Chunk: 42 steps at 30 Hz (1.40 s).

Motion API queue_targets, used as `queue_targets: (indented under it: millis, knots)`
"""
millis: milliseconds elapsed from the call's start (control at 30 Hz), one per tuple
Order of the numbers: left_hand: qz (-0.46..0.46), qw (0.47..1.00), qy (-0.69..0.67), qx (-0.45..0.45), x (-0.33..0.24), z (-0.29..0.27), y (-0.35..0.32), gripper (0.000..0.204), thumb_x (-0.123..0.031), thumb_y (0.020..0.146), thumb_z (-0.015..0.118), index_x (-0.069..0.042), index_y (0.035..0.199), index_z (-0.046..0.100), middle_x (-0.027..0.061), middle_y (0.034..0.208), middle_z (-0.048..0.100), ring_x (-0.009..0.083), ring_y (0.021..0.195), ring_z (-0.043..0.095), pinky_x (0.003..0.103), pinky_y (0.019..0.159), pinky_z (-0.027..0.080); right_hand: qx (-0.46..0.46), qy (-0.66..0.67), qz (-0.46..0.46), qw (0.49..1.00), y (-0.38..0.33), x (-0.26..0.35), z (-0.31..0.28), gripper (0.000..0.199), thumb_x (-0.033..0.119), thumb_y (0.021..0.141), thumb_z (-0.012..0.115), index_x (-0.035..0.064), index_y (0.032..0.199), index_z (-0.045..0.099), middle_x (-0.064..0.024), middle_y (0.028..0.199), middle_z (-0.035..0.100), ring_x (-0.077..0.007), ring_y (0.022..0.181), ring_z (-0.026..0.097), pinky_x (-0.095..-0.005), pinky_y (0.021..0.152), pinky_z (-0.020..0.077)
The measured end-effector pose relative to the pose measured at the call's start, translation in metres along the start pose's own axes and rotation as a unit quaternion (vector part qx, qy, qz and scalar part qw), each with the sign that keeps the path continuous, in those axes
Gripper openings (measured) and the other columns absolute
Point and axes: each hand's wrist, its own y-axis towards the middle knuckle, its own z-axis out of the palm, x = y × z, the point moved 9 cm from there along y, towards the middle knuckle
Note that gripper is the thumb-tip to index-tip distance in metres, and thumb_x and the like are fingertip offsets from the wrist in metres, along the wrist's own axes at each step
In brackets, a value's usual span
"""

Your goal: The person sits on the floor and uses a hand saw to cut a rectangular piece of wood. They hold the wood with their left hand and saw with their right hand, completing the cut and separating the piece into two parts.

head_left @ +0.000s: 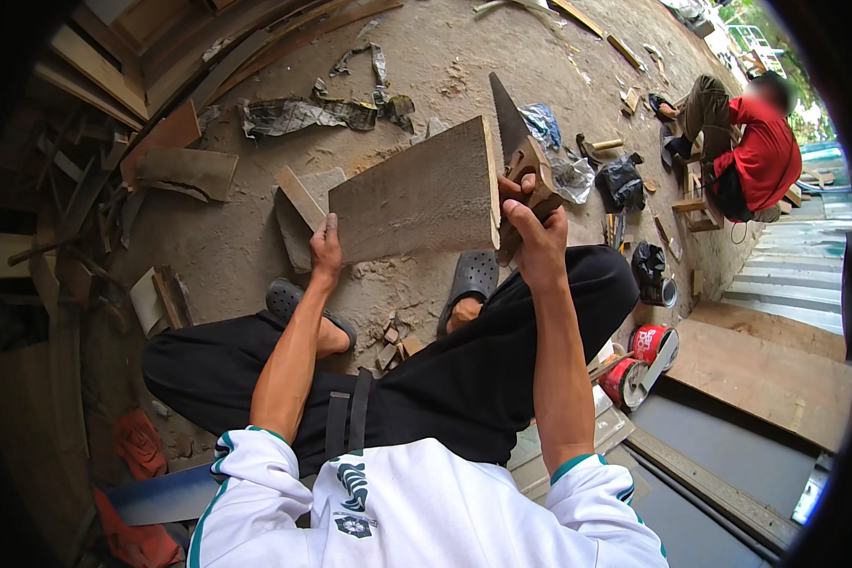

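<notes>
A wide grey-brown wooden board point(412, 194) is held up above my feet, tilted between my arms. My left hand point(326, 248) is closed on its left end, thumb over the near face. At the board's right end, my right hand point(538, 232) wraps round the wooden handle of a handsaw point(509, 115). The saw's blade points up and away, just beyond the board's right edge; its lower part is partly hidden by the board and handle. I cannot tell whether the blade touches the wood. Small wood offcuts point(396, 348) lie on the ground between my sandals.
A wood block point(298, 199) leans behind the board. Torn newspaper point(303, 115) lies farther off. Scrap wood point(185, 170) is piled at left. To the right are a hammer point(604, 145), a black plastic bag point(621, 182) and red cans point(625, 381). A person in red point(762, 156) sits farther right.
</notes>
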Motion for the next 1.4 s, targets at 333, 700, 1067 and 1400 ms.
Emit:
queue_targets:
  millis: [333, 700, 1067, 1400]
  knots:
    - [0.006, 0.999, -0.030, -0.032, 0.004, -0.010, 0.008, 0.055, -0.042, 0.101, 0.051, 0.007, 0.125, 0.059, 0.0083, 0.113, 0.064, 0.0145, 0.104, 0.055, 0.026, 0.092, 0.042, -0.008, -0.021, 0.001, 1.000, -0.003, -0.001, -0.004, 0.028, 0.007, 0.088, 0.066, 0.0039, 0.111, 0.049, -0.0132, 0.128, 0.060, -0.0129, 0.112, 0.055, -0.0294, 0.098, 0.0424]
    - [0.025, 0.988, -0.140, -0.056, -0.035, -0.032, 0.025, 0.064, -0.036, 0.099, 0.058, 0.011, 0.138, 0.043, 0.0171, 0.140, 0.050, 0.0213, 0.130, 0.046, 0.029, 0.108, 0.035, -0.055, -0.054, -0.016, 0.997, -0.004, 0.003, -0.024, 0.029, 0.001, 0.087, 0.063, 0.0037, 0.113, 0.051, -0.0127, 0.124, 0.062, -0.0127, 0.108, 0.058, -0.0300, 0.096, 0.0453]
    - [0.029, 0.973, -0.214, -0.079, -0.063, -0.072, 0.033, 0.054, -0.032, 0.098, 0.059, 0.010, 0.131, 0.053, 0.0151, 0.132, 0.058, 0.0202, 0.122, 0.053, 0.029, 0.105, 0.038, -0.104, -0.164, -0.039, 0.980, 0.002, 0.004, -0.033, 0.023, 0.005, 0.090, 0.063, 0.0027, 0.111, 0.054, -0.0061, 0.104, 0.063, -0.0106, 0.092, 0.058, -0.0272, 0.083, 0.0473]
    - [0.056, 0.950, -0.241, -0.193, -0.120, -0.160, -0.004, 0.077, -0.060, 0.101, 0.028, 0.007, 0.118, 0.060, 0.0191, 0.114, 0.067, 0.0246, 0.106, 0.062, 0.033, 0.096, 0.043, -0.126, -0.281, 0.055, 0.950, 0.046, -0.042, -0.002, 0.046, 0.031, 0.082, 0.080, -0.0017, 0.110, 0.062, -0.0042, 0.096, 0.064, -0.0125, 0.090, 0.057, -0.0260, 0.083, 0.0432]
